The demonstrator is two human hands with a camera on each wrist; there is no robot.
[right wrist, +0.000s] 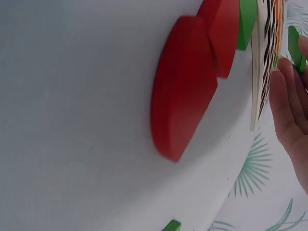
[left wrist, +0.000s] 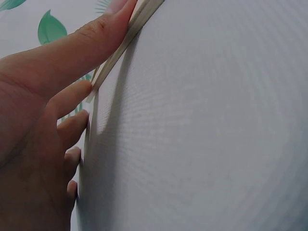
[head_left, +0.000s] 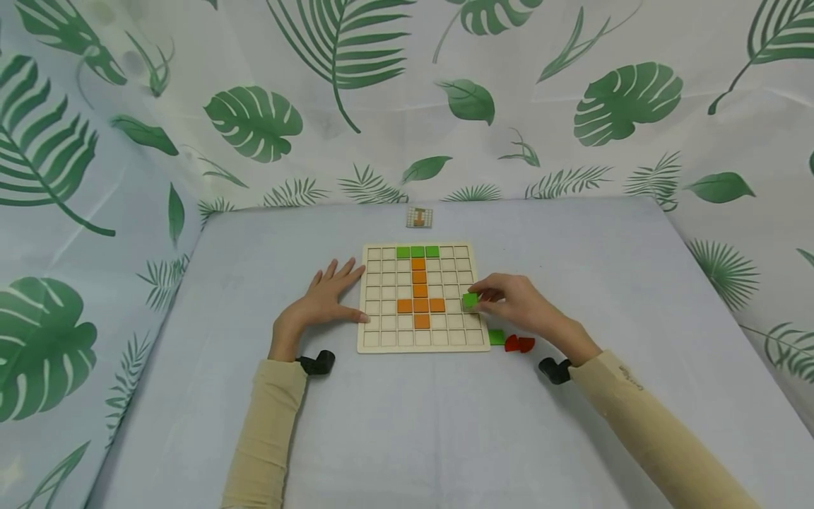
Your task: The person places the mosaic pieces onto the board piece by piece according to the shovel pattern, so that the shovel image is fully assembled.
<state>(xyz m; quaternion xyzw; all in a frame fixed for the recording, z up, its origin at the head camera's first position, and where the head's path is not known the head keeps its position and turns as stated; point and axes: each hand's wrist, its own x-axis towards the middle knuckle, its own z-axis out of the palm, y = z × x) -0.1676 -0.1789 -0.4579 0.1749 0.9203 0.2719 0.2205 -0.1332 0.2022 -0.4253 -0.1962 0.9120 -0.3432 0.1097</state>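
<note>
A square cream grid board (head_left: 381,339) lies on the table. Three green tiles sit in its top row, and several orange tiles (head_left: 421,305) form a column with a short crossbar below them. My left hand (head_left: 321,297) is spread flat at the board's left side, its thumb (left wrist: 96,36) laid over the edge. Over the right columns of the board, my right hand (head_left: 518,300) pinches a green square tile (head_left: 470,301) between thumb and fingers. This tile (right wrist: 295,48) also shows at the right edge of the right wrist view.
Just off the board's lower right corner lie a loose green tile (head_left: 497,337) and two red rounded pieces (head_left: 520,343). Beyond the board is a small pattern card (head_left: 419,217) with a printed grid. A leaf-print cloth (head_left: 381,106) hangs behind the table.
</note>
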